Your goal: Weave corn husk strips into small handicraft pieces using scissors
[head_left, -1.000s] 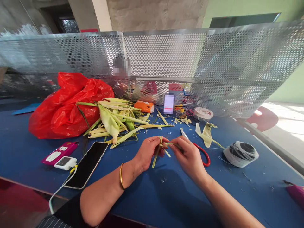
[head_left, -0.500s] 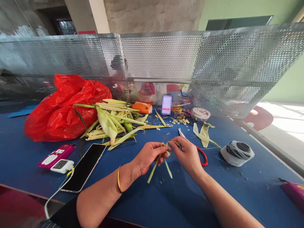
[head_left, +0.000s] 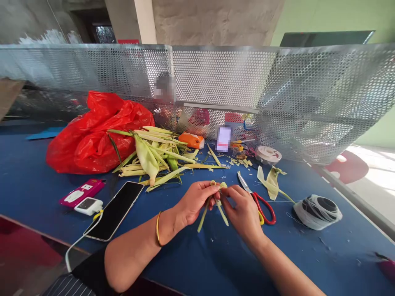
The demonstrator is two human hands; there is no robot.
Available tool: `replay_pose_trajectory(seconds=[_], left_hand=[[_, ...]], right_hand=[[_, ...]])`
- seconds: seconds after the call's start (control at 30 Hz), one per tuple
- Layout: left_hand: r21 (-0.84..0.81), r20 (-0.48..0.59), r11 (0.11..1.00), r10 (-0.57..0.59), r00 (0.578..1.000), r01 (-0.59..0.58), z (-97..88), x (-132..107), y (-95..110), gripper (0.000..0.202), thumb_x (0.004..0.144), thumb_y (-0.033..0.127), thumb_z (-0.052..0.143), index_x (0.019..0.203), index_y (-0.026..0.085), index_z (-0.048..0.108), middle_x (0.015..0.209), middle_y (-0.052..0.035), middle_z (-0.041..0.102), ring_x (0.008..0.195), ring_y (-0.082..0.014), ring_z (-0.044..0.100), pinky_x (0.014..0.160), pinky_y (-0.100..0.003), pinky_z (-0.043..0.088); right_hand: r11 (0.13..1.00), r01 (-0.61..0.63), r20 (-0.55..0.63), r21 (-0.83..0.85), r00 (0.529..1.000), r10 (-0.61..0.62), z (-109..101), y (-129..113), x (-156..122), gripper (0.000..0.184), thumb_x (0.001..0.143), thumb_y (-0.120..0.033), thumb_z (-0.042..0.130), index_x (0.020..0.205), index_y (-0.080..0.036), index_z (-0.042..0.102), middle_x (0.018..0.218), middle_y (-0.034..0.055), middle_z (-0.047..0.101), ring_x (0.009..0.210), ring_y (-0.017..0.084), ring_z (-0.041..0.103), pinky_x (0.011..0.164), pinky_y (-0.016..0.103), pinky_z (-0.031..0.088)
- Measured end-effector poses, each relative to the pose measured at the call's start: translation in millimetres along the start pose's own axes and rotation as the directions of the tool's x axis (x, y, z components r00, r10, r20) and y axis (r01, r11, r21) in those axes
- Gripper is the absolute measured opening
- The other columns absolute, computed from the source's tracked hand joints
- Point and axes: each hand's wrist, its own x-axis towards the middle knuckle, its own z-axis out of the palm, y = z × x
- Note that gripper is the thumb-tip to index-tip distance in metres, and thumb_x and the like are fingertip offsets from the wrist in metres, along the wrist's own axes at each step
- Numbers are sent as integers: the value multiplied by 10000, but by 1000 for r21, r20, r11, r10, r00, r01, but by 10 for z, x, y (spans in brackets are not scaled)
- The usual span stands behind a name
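Observation:
My left hand (head_left: 191,203) is closed, pinching pale green corn husk strips (head_left: 222,214). Two narrow ends hang below its fingers, and small curled bits show above the thumb. At the right side of the same piece, my right hand (head_left: 245,211) is closed with its fingertips on the husk; the exact grip is partly hidden. Close beside that hand lie scissors (head_left: 269,209) with red and yellow handles, blades pointing away. Farther right, a loose husk piece (head_left: 273,184) lies near a spool of white thread (head_left: 317,211), a strand running between them.
A heap of corn husks (head_left: 146,158) lies against a red plastic bag (head_left: 83,144). Left of my forearm are a phone (head_left: 114,211) and a white device (head_left: 88,205) on a cable. Behind stand an orange packet (head_left: 191,140), tape roll (head_left: 268,154) and perforated metal screen (head_left: 216,74).
The view has shifted slightly, moving the table things rightward. My right fingers have drawn in lower against the husk, and more of the scissors shows beside my hand.

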Motion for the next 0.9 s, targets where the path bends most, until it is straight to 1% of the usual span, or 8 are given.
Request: replay_pose_trajectory(seconds=[0.17,0.27,0.33,0.4,0.47,0.67,0.77,0.9], left_hand=[[92,-98,996,24,995,-15,-3,37,-33,264,713,386,710,777,141,633,612,38,534,471,-54,414,467,-216,307],[141,-59,990,19,998,-11,14,27,-33,301,713,429,709,772,146,625,593,47,508,482,-55,393,466,-209,287],[177,-21,984,18,1000,-14,30,15,-30,336,711,464,722,770,148,626,578,53,486,481,-55,364,463,-212,267],[187,-17,982,16,1000,-13,37,10,-31,366,696,488,740,767,147,627,564,57,469,477,-55,343,462,-218,250],[179,-29,984,5,1000,0,32,15,-42,367,690,480,747,782,143,637,554,61,462,477,-54,338,468,-222,240],[182,60,983,-5,998,-6,0,29,-86,344,729,410,728,926,145,634,606,53,527,493,-57,387,488,-224,260],[257,116,965,20,993,-49,-9,22,-87,424,768,431,703,1070,152,600,615,53,547,507,-68,408,489,-220,282],[286,80,957,20,997,-42,-23,27,-93,502,736,460,741,1081,162,533,622,51,580,514,-77,452,491,-213,319]], right_hand=[[928,-188,95,322,981,166,-162,-88,37,178,882,-348,568,971,-212,641,717,3,671,641,155,623,610,259,454],[628,-413,348,660,908,232,-255,-118,96,212,819,-392,642,901,-202,684,763,25,709,670,163,644,642,274,496],[378,-562,511,736,827,234,-283,-114,130,207,776,-388,685,859,-202,716,815,43,736,711,179,669,686,303,520],[261,-618,576,741,786,226,-290,-103,148,233,718,-359,740,895,-207,739,827,48,748,743,196,686,743,339,532],[311,-599,552,738,801,233,-285,-98,145,269,675,-337,782,907,-206,745,825,50,750,757,208,690,771,363,534],[863,-189,52,469,981,187,-250,-104,79,139,807,-337,668,742,-214,679,797,41,664,748,187,603,695,316,482],[868,-221,0,446,969,247,-196,-97,70,170,873,-354,580,791,-212,625,814,37,659,762,184,593,703,311,474],[678,-362,123,640,919,374,-112,-105,92,177,867,-371,552,796,-210,572,698,12,641,658,171,582,617,292,479]])
